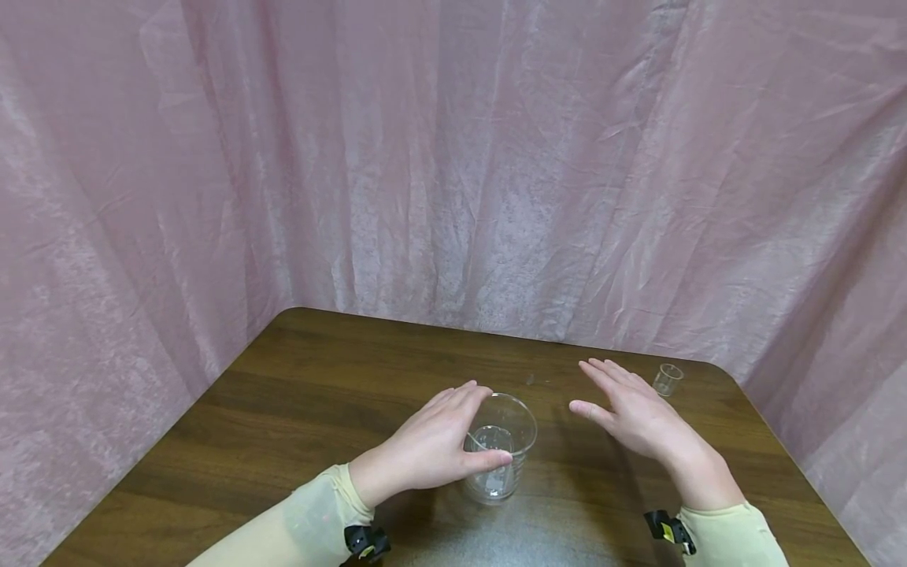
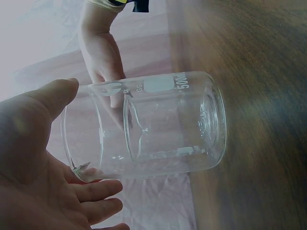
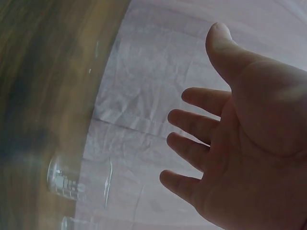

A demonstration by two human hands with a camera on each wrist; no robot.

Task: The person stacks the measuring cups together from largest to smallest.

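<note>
**Left hand [image 1: 434,447] spans 500 ml beaker [image 2: 162,86]**

Relaxed, unclenched; the beaker stands upright at its three o'clock, inner beaker [image 2: 168,125] inside. Right hand [image 1: 635,411], holding nothing, is nearer the far beaker [image 1: 668,381], at two o'clock.

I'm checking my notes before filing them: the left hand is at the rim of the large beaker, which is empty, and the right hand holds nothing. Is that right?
Not quite: the large beaker isn't empty. A smaller beaker sits inside it, as the left wrist view shows. The rest stands.
</note>
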